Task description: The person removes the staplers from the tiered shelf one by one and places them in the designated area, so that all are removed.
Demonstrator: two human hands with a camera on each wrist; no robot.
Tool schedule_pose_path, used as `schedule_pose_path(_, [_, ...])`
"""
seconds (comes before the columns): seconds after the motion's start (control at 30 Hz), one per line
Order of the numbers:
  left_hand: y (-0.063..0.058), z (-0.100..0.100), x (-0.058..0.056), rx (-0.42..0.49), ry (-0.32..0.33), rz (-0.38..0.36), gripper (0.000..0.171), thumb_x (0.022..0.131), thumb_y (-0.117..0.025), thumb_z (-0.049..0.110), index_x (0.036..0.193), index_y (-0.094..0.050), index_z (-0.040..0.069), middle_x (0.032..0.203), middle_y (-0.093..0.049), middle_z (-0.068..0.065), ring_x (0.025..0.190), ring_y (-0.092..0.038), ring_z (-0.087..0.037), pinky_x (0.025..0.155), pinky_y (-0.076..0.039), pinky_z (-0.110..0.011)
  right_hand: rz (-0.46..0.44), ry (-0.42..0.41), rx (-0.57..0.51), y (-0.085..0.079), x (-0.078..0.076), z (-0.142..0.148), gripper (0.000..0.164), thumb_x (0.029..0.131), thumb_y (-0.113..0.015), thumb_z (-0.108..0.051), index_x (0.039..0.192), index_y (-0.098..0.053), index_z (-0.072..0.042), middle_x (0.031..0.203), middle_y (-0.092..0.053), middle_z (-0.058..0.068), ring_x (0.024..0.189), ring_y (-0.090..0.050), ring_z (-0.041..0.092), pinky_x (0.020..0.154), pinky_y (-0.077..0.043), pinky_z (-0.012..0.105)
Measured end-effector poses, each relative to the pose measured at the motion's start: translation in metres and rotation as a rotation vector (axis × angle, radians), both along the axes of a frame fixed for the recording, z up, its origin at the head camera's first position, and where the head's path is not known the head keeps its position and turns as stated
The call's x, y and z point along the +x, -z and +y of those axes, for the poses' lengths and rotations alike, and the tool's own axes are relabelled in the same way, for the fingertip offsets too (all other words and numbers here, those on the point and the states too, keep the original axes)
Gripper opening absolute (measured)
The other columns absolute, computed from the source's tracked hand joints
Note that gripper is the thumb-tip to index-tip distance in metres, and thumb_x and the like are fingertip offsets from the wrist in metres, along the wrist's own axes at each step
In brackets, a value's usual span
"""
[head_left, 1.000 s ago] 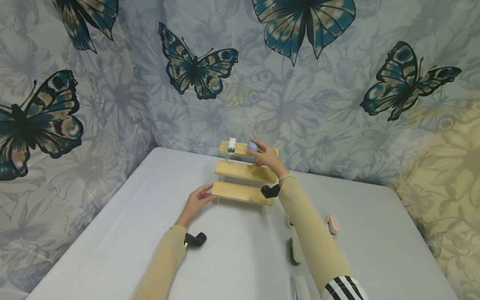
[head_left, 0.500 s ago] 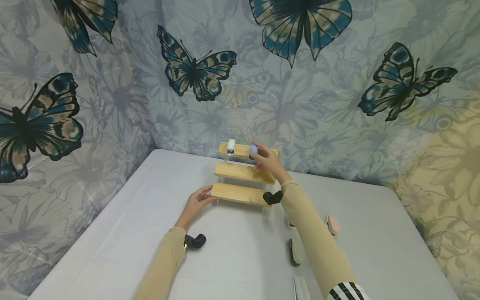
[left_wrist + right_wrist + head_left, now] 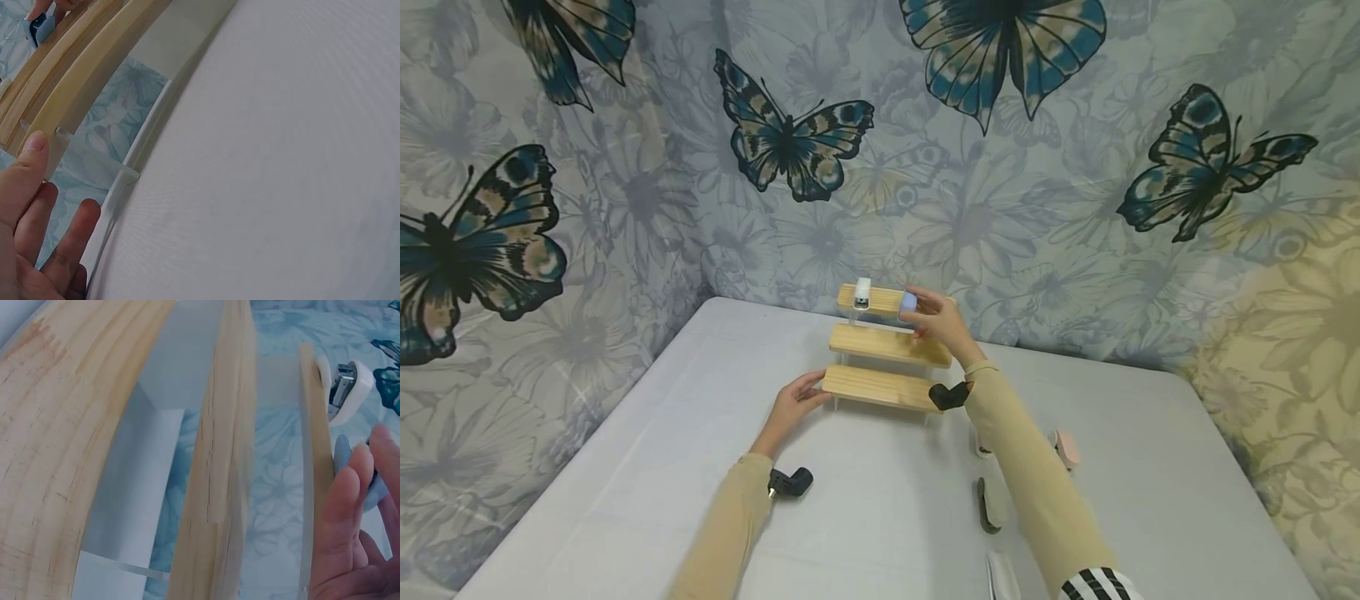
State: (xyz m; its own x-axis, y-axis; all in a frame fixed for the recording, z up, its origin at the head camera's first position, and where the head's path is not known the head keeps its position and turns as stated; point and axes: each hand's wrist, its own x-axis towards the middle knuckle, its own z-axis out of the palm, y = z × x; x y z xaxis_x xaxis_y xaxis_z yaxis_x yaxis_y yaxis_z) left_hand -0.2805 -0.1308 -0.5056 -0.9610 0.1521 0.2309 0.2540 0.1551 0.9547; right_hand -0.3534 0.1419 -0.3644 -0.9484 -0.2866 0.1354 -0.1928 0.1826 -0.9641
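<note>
A three-tier wooden display shelf (image 3: 880,387) with clear supports stands toward the back of the table. My left hand (image 3: 792,408) pinches the left end of its lowest board, thumb on the board in the left wrist view. On the top tier, my right hand (image 3: 943,323) has its fingers and thumb about a small light-blue stapler (image 3: 907,302); in the right wrist view the fingers cover much of that blue body. Left of it on the same tier sits a white stapler (image 3: 357,394), its metal front showing in the right wrist view.
On the table right of the shelf lie a pink stapler (image 3: 1067,450), a grey-green stapler-like item (image 3: 992,505) and a pale one (image 3: 1003,575) near the front. Another small item (image 3: 982,447) is partly behind the right sleeve. A butterfly-patterned backdrop (image 3: 985,225) rises behind the table.
My right hand has shifted slightly right and down in the head view, with the blue stapler turning and moving a little right on the top tier. My left hand stays on the lowest board.
</note>
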Motion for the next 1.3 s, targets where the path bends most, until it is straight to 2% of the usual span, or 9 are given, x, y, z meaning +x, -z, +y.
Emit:
schedule_pose_path(0.3, [0.0,0.0,-0.002,-0.015,-0.002,0.021,0.049,0.08,-0.068,0.017,0.123,-0.051,0.002,0.124,-0.052,-0.011,0.095,-0.058,-0.023,0.083,-0.047,-0.034,0.002,0.018,-0.056,0.0,0.005,0.005,0.057,0.078,-0.07,-0.01,0.13,-0.046,-0.006,0.13,-0.044,0.015,0.053,-0.056,0.018,0.056,-0.052,0.031])
schedule_pose_path(0.5, [0.002,-0.003,-0.004,-0.021,-0.01,0.002,0.05,0.079,-0.069,0.018,0.123,-0.051,0.004,0.126,-0.051,-0.009,0.095,-0.058,-0.023,0.083,-0.046,-0.035,-0.04,0.045,-0.043,0.002,0.011,0.009,0.058,0.076,-0.073,-0.015,0.129,-0.05,-0.011,0.126,-0.048,0.011,0.054,-0.055,0.015,0.057,-0.051,0.028])
schedule_pose_path(0.87, [0.003,-0.003,-0.002,-0.004,-0.005,-0.01,0.051,0.079,-0.069,0.021,0.123,-0.051,0.004,0.125,-0.051,-0.008,0.096,-0.058,-0.021,0.084,-0.046,-0.032,-0.099,0.03,-0.083,0.009,0.026,0.02,0.059,0.076,-0.073,-0.014,0.13,-0.049,-0.011,0.131,-0.04,0.011,0.051,-0.05,0.013,0.053,-0.048,0.025])
schedule_pose_path(1.03, [0.001,-0.001,0.0,-0.008,-0.001,-0.009,0.049,0.08,-0.068,0.017,0.123,-0.051,0.002,0.125,-0.051,-0.01,0.095,-0.058,-0.023,0.084,-0.046,-0.033,-0.103,0.012,-0.096,0.003,0.042,0.026,0.057,0.079,-0.07,-0.011,0.13,-0.046,-0.006,0.136,-0.034,0.016,0.053,-0.049,0.014,0.051,-0.046,0.025])
schedule_pose_path(1.07, [0.0,0.0,0.001,0.0,0.005,-0.009,0.048,0.08,-0.068,0.015,0.123,-0.05,0.001,0.124,-0.051,-0.012,0.096,-0.058,-0.024,0.084,-0.046,-0.033,-0.108,0.007,-0.091,0.001,0.047,0.027,0.056,0.08,-0.069,-0.01,0.13,-0.046,-0.005,0.136,-0.034,0.017,0.053,-0.05,0.015,0.051,-0.045,0.025])
schedule_pose_path(1.17, [-0.012,0.002,0.008,0.004,0.014,-0.022,0.047,0.081,-0.066,0.01,0.124,-0.049,-0.002,0.124,-0.051,-0.015,0.096,-0.057,-0.028,0.084,-0.046,-0.035,-0.11,-0.002,-0.065,-0.002,0.059,0.03,0.053,0.082,-0.066,-0.008,0.13,-0.045,-0.001,0.134,-0.036,0.02,0.054,-0.05,0.015,0.053,-0.047,0.025])
schedule_pose_path(1.3, [-0.028,0.005,0.017,-0.003,0.019,-0.033,0.046,0.082,-0.064,0.006,0.123,-0.048,-0.006,0.125,-0.049,-0.018,0.098,-0.055,-0.033,0.085,-0.045,-0.038,-0.068,0.023,-0.062,0.003,0.069,0.036,0.048,0.082,-0.066,-0.01,0.126,-0.048,0.001,0.126,-0.045,0.02,0.058,-0.054,0.015,0.057,-0.051,0.029])
